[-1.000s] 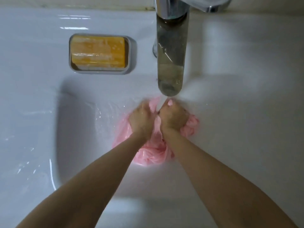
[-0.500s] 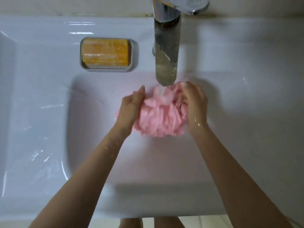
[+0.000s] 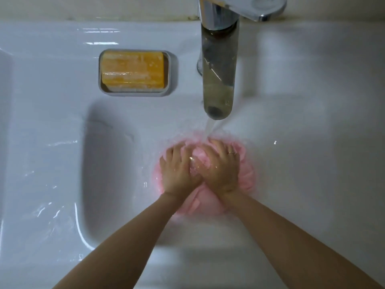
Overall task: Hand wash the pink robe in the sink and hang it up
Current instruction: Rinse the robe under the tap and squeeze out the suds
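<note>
The pink robe (image 3: 201,202), soaked and bunched into a low rounded mound with crumpled folds at its right and near edges, is seen pressed down against the bottom of the glossy white sink (image 3: 302,167), around the basin's middle and toward its far wall.

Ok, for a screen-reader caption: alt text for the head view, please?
The left hand and right hand press a bunched pink robe into a white sink basin under water running from a chrome tap. An orange soap bar lies in a grey dish left of the tap.
</note>
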Demonstrator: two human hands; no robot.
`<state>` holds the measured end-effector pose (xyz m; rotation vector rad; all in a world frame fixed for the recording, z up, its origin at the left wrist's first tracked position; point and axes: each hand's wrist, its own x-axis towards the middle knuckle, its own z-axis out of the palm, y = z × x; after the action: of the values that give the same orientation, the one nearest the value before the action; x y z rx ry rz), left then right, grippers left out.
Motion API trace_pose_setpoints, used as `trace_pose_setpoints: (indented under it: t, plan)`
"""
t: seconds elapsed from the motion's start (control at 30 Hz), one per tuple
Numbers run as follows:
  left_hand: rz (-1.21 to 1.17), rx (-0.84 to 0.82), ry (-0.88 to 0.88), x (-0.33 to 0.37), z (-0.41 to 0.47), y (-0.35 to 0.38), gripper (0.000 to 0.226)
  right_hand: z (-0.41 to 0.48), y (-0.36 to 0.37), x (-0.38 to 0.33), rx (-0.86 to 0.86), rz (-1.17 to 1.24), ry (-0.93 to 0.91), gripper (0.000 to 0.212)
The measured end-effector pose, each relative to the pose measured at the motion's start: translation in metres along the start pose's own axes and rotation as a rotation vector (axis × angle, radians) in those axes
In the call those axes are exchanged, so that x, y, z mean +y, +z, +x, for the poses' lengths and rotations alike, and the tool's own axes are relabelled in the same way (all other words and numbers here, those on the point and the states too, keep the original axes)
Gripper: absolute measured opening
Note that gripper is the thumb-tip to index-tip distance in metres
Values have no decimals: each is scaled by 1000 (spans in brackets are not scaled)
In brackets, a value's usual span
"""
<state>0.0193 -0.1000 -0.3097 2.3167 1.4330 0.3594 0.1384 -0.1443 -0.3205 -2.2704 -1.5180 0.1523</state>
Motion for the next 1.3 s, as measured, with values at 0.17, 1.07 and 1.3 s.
trace_pose_setpoints:
  t: [0.17,1.07,1.3]
  plan:
    - [150,112,77,-6,20,14,21,17,16,-3,211,-19,-14,26]
    - [-3,-309,-353,15,27,-73,79,19,-90,7,-221,165,378,57]
    - [99,-213,-175,9,-17,-10,73,-16,-19,3,-188,-117,165,57]
